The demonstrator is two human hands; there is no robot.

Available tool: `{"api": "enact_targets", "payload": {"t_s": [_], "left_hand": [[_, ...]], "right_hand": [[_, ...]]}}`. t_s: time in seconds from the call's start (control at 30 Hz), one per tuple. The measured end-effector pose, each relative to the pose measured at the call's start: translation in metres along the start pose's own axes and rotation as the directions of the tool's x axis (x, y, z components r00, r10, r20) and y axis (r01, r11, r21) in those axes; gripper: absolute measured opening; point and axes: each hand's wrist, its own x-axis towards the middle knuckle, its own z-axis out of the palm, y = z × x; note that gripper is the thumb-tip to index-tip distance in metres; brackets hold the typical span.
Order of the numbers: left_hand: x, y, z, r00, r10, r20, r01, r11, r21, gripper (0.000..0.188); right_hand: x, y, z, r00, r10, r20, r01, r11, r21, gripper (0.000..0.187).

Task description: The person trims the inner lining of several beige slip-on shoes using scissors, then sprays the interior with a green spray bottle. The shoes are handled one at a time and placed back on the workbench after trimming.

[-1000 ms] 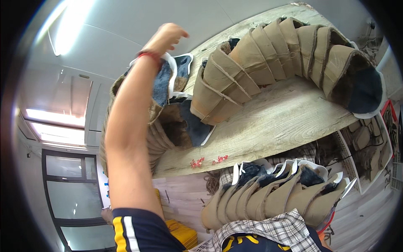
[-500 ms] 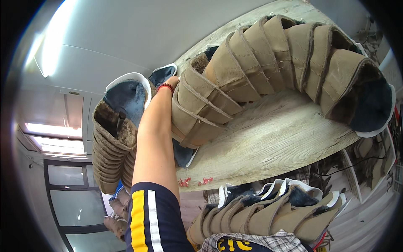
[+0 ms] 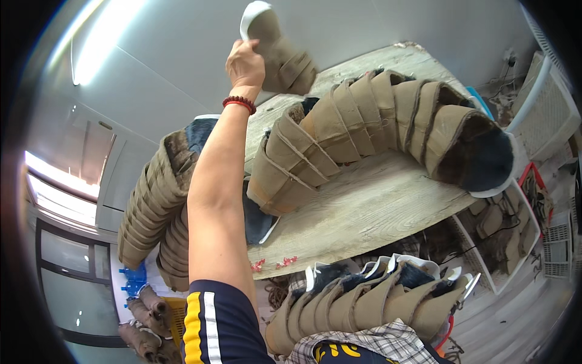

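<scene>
- Progress: one tan boot piece (image 3: pixel 291 65) is off the rows and in hand. Judged mid-handling: no place where it is set down is visible.
- Done, as far as visible: an arched row (image 3: pixel 357 121) of similar pieces, nested one into the next, lies on the table (image 3: pixel 376 194), below and to the right of the fingers.
- More nested pieces: a left stack (image 3: pixel 154 197), below and to the left of the fingers, partly hidden by the forearm; a lower row (image 3: pixel 357 303), far below the fingers and to the right, near the checked cloth (image 3: pixel 388 337).
- Left: the held piece is loose from every row. Cannot tell whether it comes from a row or is due to join one, nor how many remain.
- Fingers, left hand (image 3: pixel 245 65): curled in and grasping the boot piece at its white-edged end, with little gap visible. Back of the hand faces the camera; most fingertips are hidden, so exact finger spacing is uncertain.
- Held piece: it extends right and downward from the fingers, tilted, its far end over the table's far side. Contact with the tabletop cannot be judged; slight blur.
- Nearest to the fingers otherwise: the red bracelet (image 3: pixel 240 104) at the wrist, just below.
- Right hand: outside the view; finger state cannot be told.
</scene>
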Motion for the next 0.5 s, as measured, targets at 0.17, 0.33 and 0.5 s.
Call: {"api": "enact_targets", "payload": {"t_s": [0.17, 0.33, 0.5], "left_hand": [[0.019, 0.086, -0.111, 0.788, 0.366, -0.495, -0.491, 0.859, -0.148, 0.031], [-0.052, 0.151, -0.232, 0.644, 0.696, -0.316, -0.742, 0.669, -0.038, 0.028], [-0.168, 0.173, -0.33, 0.222, 0.971, -0.084, -0.974, 0.217, -0.063, 0.024]], "right_hand": [[-0.02, 0.003, -0.003, 0.999, -0.036, -0.029, 0.036, 0.999, -0.004, 0.027], [-0.044, 0.008, -0.012, 0.992, -0.079, -0.102, 0.082, 0.996, 0.024, 0.025], [-0.081, 0.006, -0.03, 0.966, -0.144, -0.214, 0.161, 0.985, 0.061, 0.024]]}}
